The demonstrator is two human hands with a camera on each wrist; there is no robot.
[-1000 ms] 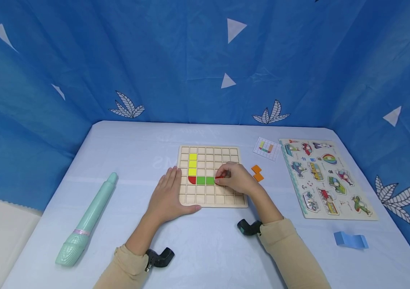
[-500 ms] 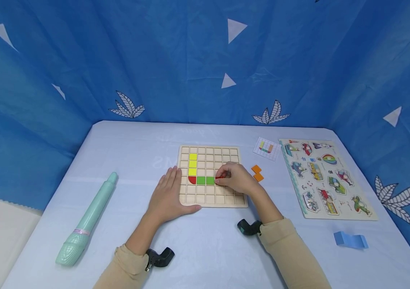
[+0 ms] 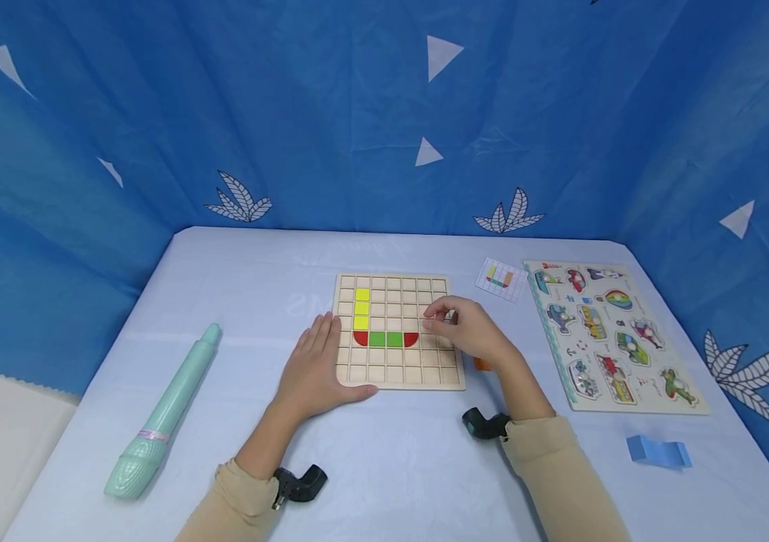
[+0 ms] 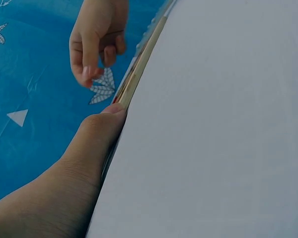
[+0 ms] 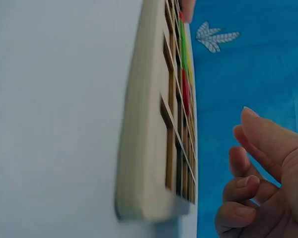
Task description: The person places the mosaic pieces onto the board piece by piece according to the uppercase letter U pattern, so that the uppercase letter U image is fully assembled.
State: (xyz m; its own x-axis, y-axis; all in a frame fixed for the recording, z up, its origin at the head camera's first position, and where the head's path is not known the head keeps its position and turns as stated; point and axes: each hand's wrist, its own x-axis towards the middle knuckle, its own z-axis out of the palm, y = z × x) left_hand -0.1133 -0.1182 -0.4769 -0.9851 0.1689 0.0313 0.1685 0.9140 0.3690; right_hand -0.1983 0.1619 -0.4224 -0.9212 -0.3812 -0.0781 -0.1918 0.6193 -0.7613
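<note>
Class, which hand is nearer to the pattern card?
Right. In the head view, the right hand is below-left of the card; the left hand lies farther off, at the left edge of the board.

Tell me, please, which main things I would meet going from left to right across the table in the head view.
Mint-green toy microphone → left hand → wooden grid board → printed pattern card → vehicle picture puzzle board.
</note>
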